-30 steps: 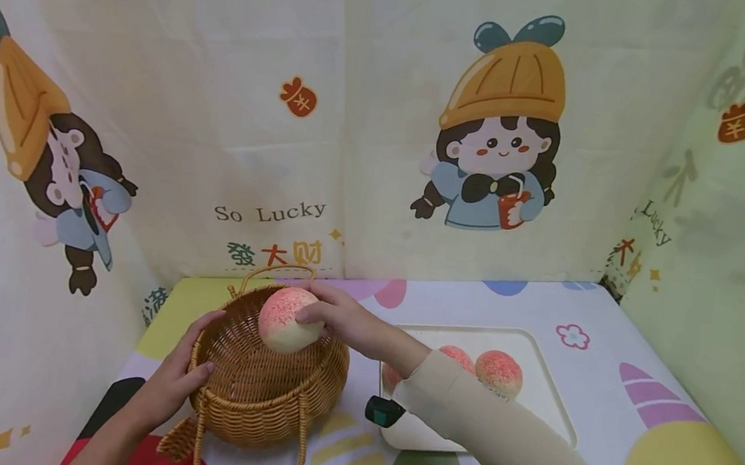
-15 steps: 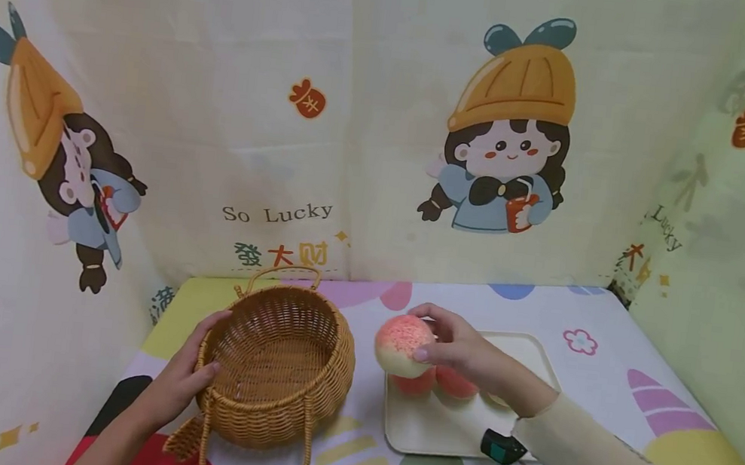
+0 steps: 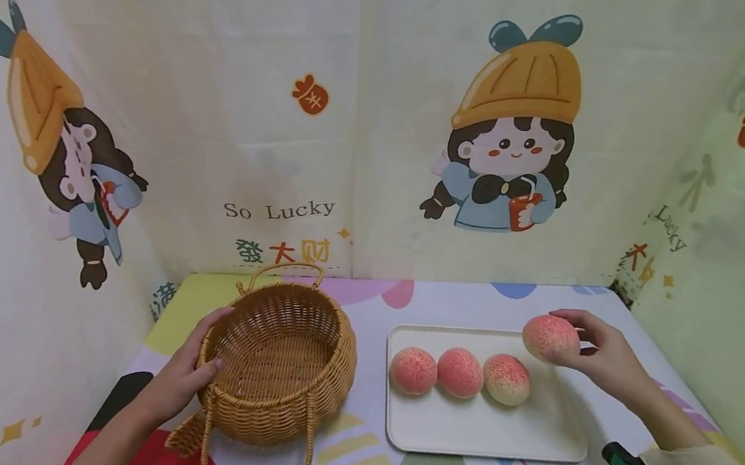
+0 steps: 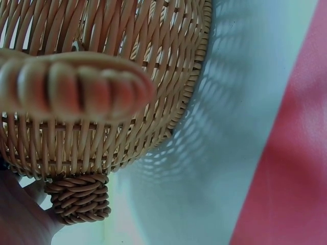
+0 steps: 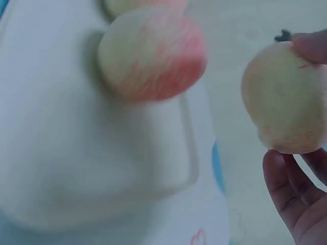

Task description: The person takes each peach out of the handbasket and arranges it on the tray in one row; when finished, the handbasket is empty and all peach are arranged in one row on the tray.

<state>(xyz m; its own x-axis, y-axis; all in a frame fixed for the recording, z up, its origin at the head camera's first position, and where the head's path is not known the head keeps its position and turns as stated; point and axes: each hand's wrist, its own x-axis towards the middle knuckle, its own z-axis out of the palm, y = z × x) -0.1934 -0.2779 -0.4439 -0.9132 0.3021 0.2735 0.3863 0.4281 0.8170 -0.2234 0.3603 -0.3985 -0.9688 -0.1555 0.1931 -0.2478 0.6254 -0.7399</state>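
Observation:
Pinched between the thumb and fingers of my right hand (image 3: 611, 364) is a pink-and-cream peach (image 3: 547, 337), held above the back right of a white tray (image 3: 487, 435). In the right wrist view this peach (image 5: 286, 97) shows its pale side and a small dark stem. Three more peaches, the middle one (image 3: 460, 373) among them, lie in a row on the tray's left and centre. My left hand (image 3: 180, 371) grips the left rim of a brown wicker basket (image 3: 257, 426), whose visible inside holds nothing. The left wrist view shows the basket's woven wall (image 4: 127, 138) close up.
A handle (image 3: 308, 445) hangs at the basket's front, and another loop (image 3: 287, 267) rises at its back. Printed cloth walls (image 3: 385, 112) enclose the patterned table (image 3: 369, 331) at the back and sides. A strip of table separates basket from tray.
My right hand has carried the peach from over the basket rightward to the tray's far right. The three tray peaches are now uncovered. My left hand stays on the basket's rim.

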